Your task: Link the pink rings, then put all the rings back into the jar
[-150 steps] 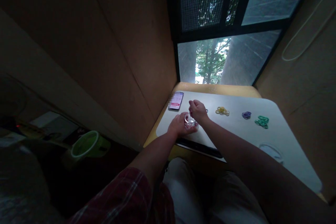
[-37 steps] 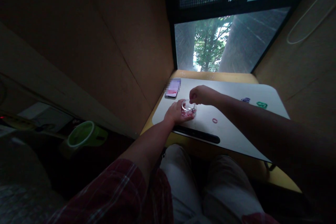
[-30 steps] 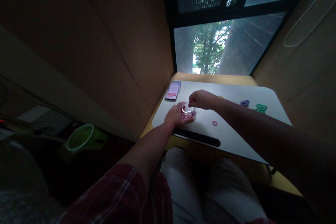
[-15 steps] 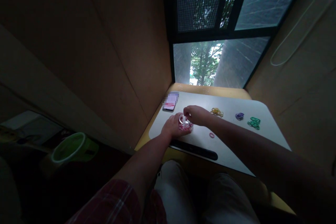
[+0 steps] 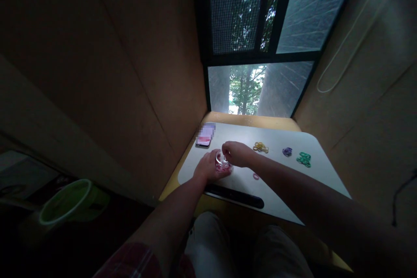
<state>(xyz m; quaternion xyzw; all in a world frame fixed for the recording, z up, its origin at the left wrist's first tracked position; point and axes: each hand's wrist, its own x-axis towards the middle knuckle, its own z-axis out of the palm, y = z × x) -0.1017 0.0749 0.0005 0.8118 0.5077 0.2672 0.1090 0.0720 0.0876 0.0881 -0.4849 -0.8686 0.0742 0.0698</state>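
My left hand [image 5: 208,167] is wrapped round the side of a small clear jar [image 5: 224,166] that stands on the white board and has pink and red pieces in it. At the jar's mouth my right hand [image 5: 236,153] is closed in a pinch, its fingertips just over the rim. What the pinch holds, if anything, is too small to make out. A single pink ring [image 5: 256,176] lies on the board to the right of the jar. Farther right are loose piles of yellow rings [image 5: 260,147], purple rings [image 5: 287,152] and green rings [image 5: 304,159].
The white board [image 5: 234,132] rests on a yellow table [image 5: 250,119] below a window. A phone [image 5: 205,134] lies at its far left corner, and a black strip [image 5: 234,196] runs along the near edge. A green bin [image 5: 74,204] stands low on the left.
The head view has tilted up and turned slightly right, so everything sits lower and more to the left. Both hands stay at the jar; little else differs.
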